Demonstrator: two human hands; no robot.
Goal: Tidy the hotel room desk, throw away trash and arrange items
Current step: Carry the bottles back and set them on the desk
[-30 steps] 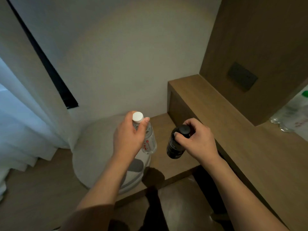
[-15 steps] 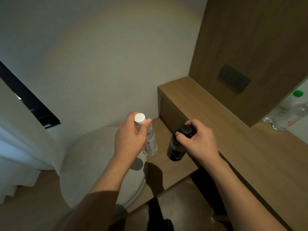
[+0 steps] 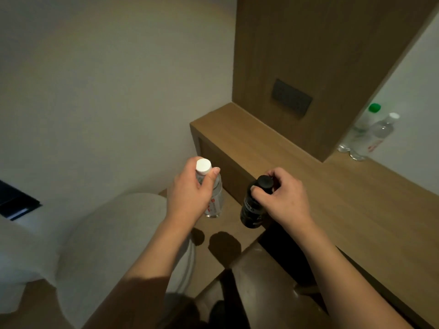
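Note:
My left hand [image 3: 188, 193] grips a clear water bottle [image 3: 215, 200] with a white cap just below its neck, held upright in the air. My right hand [image 3: 283, 198] grips a black bottle [image 3: 251, 212] with a black cap by its top, also upright. Both bottles hang over the floor, left of the wooden desk [image 3: 332, 198]. On the desk at the far right stand two more clear bottles, one with a green cap [image 3: 361, 129] and one with a white cap [image 3: 377, 136].
A wood wall panel with a dark socket plate [image 3: 291, 100] rises behind the desk. A round pale seat [image 3: 114, 238] sits low at the left, a brown chair [image 3: 263, 295] below my arms, and a white curtain [image 3: 21, 252] at the far left.
The view has swung to the right, bringing the desk's two bottles fully into sight. Both hands keep their bottles and have risen slightly toward the desk.

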